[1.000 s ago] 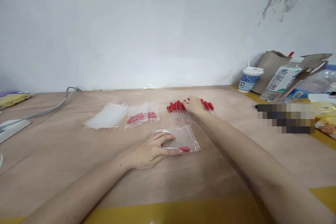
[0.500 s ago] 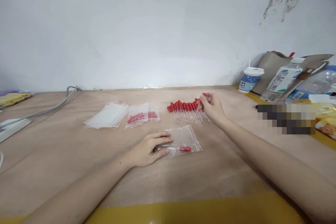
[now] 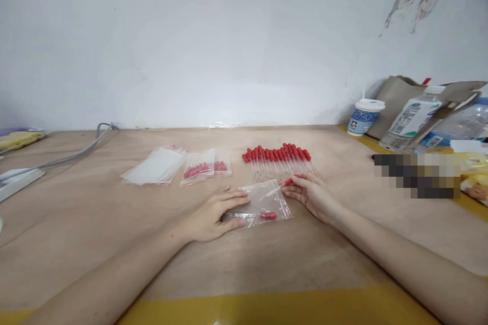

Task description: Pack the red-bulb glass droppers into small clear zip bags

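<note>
My left hand (image 3: 217, 214) lies flat on a clear zip bag (image 3: 253, 197), fingers spread over its left part. Inside that bag is one dropper with a red rubber bulb (image 3: 268, 216). My right hand (image 3: 310, 195) pinches a second dropper (image 3: 288, 182) by its red bulb; its thin clear tube points left over the bag's upper right area. Whether the tip is inside the bag's mouth I cannot tell. Just behind lies a row of several red-bulbed droppers (image 3: 276, 155), their glass tubes towards me.
Left of the droppers are filled bags (image 3: 198, 170) with red bulbs showing, then a stack of flat zip bags (image 3: 152, 166). A grey cable (image 3: 82, 151) and a white power strip (image 3: 21, 185) lie far left. A paper cup (image 3: 364, 117) and a bottle (image 3: 412, 119) stand right.
My right hand has moved from the row's right end towards me and left, bringing a dropper to the bag. My left hand has stayed in place on the bag.
</note>
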`<state>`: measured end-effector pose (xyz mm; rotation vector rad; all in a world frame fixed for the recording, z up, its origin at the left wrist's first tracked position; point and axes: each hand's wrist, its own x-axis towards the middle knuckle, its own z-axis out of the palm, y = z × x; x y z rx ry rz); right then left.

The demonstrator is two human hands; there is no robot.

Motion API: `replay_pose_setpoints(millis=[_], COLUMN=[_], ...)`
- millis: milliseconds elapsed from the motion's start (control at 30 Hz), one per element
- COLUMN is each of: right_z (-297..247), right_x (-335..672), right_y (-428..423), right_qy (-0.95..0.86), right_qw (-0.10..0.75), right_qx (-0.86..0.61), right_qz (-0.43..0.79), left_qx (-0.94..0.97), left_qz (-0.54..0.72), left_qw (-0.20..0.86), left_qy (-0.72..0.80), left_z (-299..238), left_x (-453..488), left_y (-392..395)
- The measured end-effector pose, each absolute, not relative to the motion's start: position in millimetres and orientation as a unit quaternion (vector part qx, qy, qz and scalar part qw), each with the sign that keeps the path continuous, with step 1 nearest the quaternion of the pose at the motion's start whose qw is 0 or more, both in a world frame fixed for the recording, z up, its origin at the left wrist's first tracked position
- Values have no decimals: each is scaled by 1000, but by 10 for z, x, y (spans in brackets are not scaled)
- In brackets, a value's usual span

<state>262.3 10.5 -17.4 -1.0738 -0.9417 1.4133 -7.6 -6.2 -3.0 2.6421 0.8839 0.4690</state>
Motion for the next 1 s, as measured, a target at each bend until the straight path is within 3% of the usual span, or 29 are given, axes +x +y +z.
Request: replay_pose_setpoints(millis=[167, 267, 400, 633, 833, 1000], right_z=[-112, -96, -155, -283, -219, -180], right_x=[2800, 2865, 2790, 2535, 2633, 2814], right_y=[38, 56, 83, 69, 70, 235], right_qy=[-581, -639, -690, -703, -759, -699], right_qw=[354, 306, 312, 399, 348, 352], right_qx=[-457, -436, -425, -434, -382, -512], right_qz=[572, 555, 496, 399, 396, 354], left_qx=[925, 924, 924, 919, 924, 937], left_qz=[171, 172, 173, 178, 167, 108], left_qw=[153, 155, 155, 163, 157, 149], left_qy=[302, 304, 304, 312, 306, 297], left_z=[-30, -32, -40, -31, -39, -14], left_x=[-72, -66, -56, -48, -55, -58], left_y=[-65, -64, -53, -57, -49, -31])
